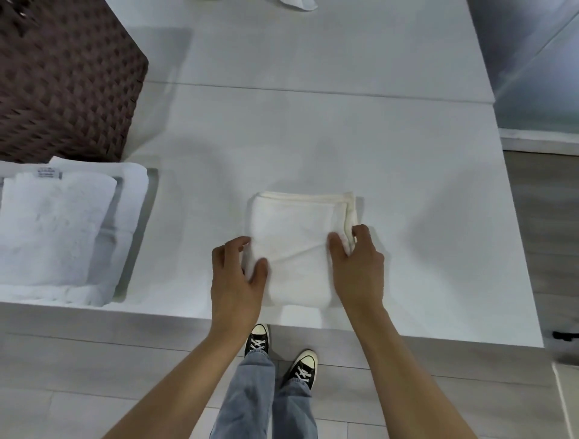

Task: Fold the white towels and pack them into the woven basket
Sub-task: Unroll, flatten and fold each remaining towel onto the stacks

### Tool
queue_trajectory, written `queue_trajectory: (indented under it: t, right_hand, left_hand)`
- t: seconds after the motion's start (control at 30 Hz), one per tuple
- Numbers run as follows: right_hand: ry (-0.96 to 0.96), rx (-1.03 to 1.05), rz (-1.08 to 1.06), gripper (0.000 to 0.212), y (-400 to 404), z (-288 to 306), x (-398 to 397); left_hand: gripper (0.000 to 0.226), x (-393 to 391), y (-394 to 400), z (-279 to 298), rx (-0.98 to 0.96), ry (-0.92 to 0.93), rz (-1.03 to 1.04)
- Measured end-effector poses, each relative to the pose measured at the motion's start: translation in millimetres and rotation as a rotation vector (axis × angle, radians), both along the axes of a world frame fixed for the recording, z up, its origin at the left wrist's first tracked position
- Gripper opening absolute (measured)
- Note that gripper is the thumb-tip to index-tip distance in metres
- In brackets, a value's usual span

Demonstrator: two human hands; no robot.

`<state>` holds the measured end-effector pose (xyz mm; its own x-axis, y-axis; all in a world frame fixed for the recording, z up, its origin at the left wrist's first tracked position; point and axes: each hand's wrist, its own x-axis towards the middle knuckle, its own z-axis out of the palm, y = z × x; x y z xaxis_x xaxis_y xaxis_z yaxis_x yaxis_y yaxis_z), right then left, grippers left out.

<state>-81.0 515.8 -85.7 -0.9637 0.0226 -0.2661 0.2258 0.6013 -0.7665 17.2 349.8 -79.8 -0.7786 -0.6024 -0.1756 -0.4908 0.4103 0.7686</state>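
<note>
A small folded white towel lies near the front edge of the white table. My left hand grips its left side, thumb on top and fingers under the edge. My right hand pinches its right edge between thumb and fingers. The dark brown woven basket stands at the back left of the table. Two folded white towels lie stacked in front of the basket at the left, the upper one smaller.
Part of another white cloth shows at the table's far edge. The table's front edge runs just below the towel, with my legs and sneakers on the grey floor. A grey wall and ledge stand at the right.
</note>
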Motion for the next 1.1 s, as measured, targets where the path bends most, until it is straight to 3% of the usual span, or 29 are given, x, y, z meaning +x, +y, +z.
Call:
queue_trajectory:
  t: [0.07,0.17,0.27,0.37,0.47,0.7,0.9,1.1]
  right_hand:
    - [-0.003,0.081,-0.033,0.029,-3.4,-0.8,3.1]
    - [0.2,0.253,-0.011,0.031,0.1,-6.9,18.2]
    - [0.294,0.282,-0.014,0.028,9.1,-8.4,44.1]
    - [0.146,0.201,0.015,0.03,20.8,-1.8,65.0]
    - [-0.199,0.019,-0.114,0.034,31.5,13.4,79.7]
    - [-0.68,-0.304,-0.204,0.027,59.7,36.8,101.3]
    - [-0.584,-0.351,-0.14,0.018,61.0,71.8,120.7]
    - [-0.481,-0.336,-0.035,0.027,42.9,110.7,111.0]
  left_hand:
    - [0.036,-0.1,0.6,-0.2,0.004,-0.028,0.029]
    - [0.033,2.4,3.0,2.3,-0.004,-0.095,0.04]
    - [0.032,9.3,4.8,9.4,0.008,-0.167,0.054]
    - [0.031,19.1,8.0,18.4,0.015,-0.233,0.047]
    - [0.032,34.8,8.2,23.8,0.026,-0.315,0.049]
    - [0.048,83.1,5.1,40.6,0.293,-0.488,0.092]
    - [0.013,104.1,2.4,75.7,0.337,-0.33,0.092]
    - [0.018,109.0,-10.3,110.4,0.383,-0.17,0.174]
